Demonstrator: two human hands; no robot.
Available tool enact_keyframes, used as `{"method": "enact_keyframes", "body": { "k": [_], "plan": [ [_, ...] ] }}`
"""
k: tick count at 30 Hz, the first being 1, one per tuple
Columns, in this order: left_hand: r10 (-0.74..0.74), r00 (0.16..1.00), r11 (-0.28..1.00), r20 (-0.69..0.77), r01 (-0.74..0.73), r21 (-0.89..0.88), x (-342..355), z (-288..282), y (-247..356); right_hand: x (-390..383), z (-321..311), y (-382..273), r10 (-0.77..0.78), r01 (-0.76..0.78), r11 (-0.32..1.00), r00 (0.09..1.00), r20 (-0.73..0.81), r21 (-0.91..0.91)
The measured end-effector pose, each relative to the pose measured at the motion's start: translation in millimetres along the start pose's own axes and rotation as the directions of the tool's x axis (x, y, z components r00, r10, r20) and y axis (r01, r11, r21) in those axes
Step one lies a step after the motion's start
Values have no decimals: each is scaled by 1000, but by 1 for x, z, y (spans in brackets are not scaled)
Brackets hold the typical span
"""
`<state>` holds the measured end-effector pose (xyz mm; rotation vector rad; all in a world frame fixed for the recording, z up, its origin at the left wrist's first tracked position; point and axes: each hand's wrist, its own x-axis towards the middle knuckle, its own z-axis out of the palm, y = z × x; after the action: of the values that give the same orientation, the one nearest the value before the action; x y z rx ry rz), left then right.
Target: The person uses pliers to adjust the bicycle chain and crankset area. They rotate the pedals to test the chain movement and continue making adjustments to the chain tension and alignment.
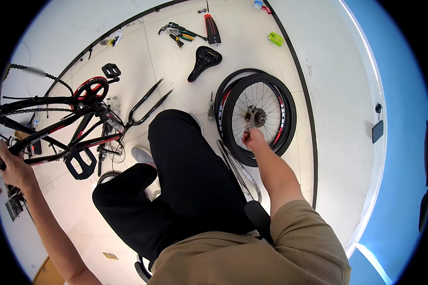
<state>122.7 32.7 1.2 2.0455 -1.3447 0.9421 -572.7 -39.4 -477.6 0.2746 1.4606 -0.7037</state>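
My left hand [17, 166] is wrapped round the end of a black and red bicycle frame [57, 127] at the left. The crankset [89, 92], a pedal [81, 162] and the chain [38, 72] are on the frame. To the right, my right hand [253, 138] grips a silver adjustable wrench [252, 118]. Its head is over the sprocket cassette [259, 118] of a bicycle wheel [233, 97] lying flat; I cannot tell whether they touch. A second tyre shows from under that wheel.
A black fork [147, 107] lies beside the frame, and a saddle [205, 61] is farther off. Pliers and other hand tools [178, 33], a red and black mudguard [212, 29] and a green packet [275, 39] lie at the back. Curved metal pieces [240, 171] rest near the wheel.
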Motion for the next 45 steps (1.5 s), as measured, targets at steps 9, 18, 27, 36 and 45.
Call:
{"method": "enact_keyframes", "body": {
  "k": [9,18,27,36,45],
  "plan": [
    [14,1000,997,-3,-13,78,8,5,-16,-9,-7,4,-64,65,995,998,17,-74],
    [-550,835,594,-19,375,-711,0,2,123,-24,-50,-18,-135,138,990,982,131,-14],
    [-406,908,730,-103,254,-635,-3,0,120,-191,39,-88,-519,616,786,613,596,51],
    [-424,905,691,-35,298,-659,-3,-10,145,-330,138,-55,-485,889,272,458,745,-368],
    [-462,887,672,8,356,-649,-5,-23,144,-362,255,67,-114,795,561,349,930,-230]
  ]
}}
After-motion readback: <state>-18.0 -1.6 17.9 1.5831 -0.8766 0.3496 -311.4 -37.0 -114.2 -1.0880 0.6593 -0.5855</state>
